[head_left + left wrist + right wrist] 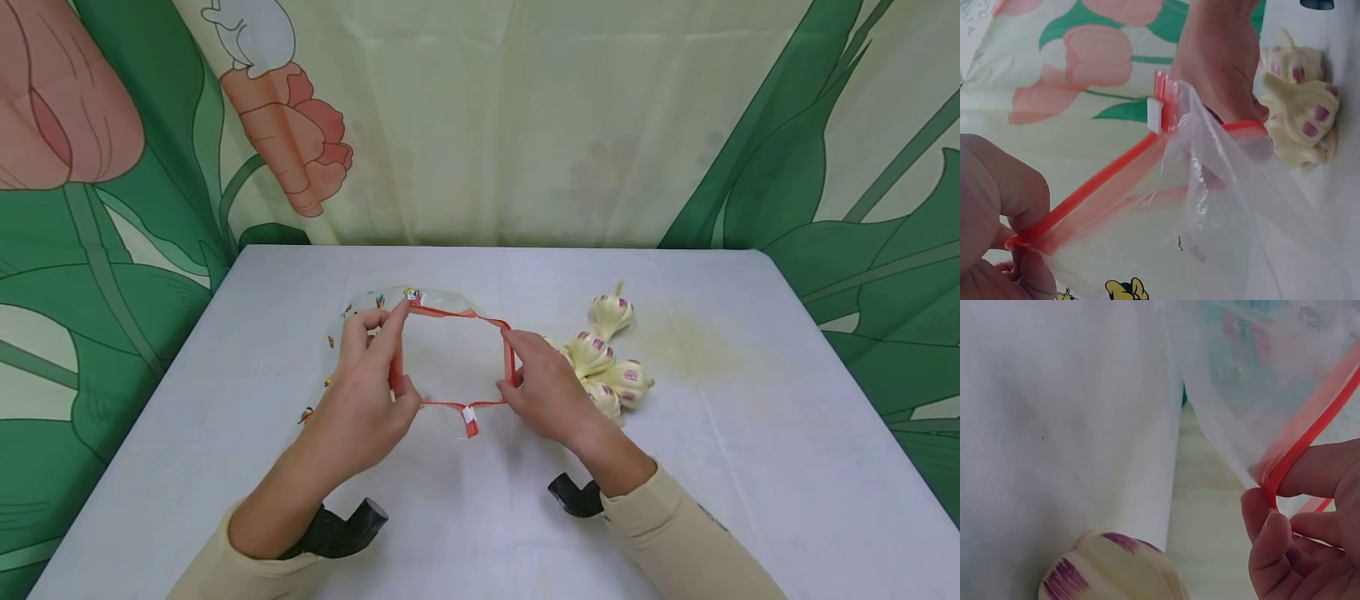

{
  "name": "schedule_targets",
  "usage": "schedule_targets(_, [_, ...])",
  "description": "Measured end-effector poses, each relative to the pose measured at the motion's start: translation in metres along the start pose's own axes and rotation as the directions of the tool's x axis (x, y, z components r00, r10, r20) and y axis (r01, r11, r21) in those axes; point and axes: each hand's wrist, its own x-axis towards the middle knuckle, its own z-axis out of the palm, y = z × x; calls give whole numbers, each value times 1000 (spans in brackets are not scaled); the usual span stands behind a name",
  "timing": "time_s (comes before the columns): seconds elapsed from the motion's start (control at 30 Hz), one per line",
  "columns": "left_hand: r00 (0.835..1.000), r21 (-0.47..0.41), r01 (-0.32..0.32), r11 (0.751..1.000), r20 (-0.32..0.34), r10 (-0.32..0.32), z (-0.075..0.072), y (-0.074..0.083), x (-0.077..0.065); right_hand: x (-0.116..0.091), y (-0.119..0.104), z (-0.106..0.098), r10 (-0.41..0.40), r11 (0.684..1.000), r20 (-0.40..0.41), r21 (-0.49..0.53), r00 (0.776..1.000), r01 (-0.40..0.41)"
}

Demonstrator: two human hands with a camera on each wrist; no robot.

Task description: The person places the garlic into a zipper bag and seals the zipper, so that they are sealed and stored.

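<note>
A clear plastic zip bag [470, 315] with a red zip edge and small printed cartoon figures is held between both hands, its mouth spread wide into a rough rectangle. My left hand [367, 400] pinches the left side of the red rim. On the opposite side, my right hand [547, 387] grips the rim between thumb and fingers. The white slider [1155, 115] sits at one end of the red zip, on the near side in the head view. Just right of the right hand lie several garlic bulbs [627, 382] with purple marks, some partly hidden behind it.
One garlic bulb [611, 312] lies a little farther back than the others. Everything rests on a table with a white cloth [720, 508]. A curtain [510, 125] printed with tulips and leaves hangs behind the table. Black wrist devices [345, 532] show below both hands.
</note>
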Motion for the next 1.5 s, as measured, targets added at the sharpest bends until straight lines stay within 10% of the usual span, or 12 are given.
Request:
schedule_targets(0.37, [999,32,-37,999,-5,37,0,3,-2,-5,3,-9,-57,992,-34,-115,998,53])
schedule_targets(0.73, [995,-36,-52,998,79,55,3,5,-4,-4,2,-10,-101,993,44,-50,994,103])
schedule_targets(1.5, [992,31,-121,992,28,120,-2,2,-7,2,9,-11,-41,999,90,1,995,41])
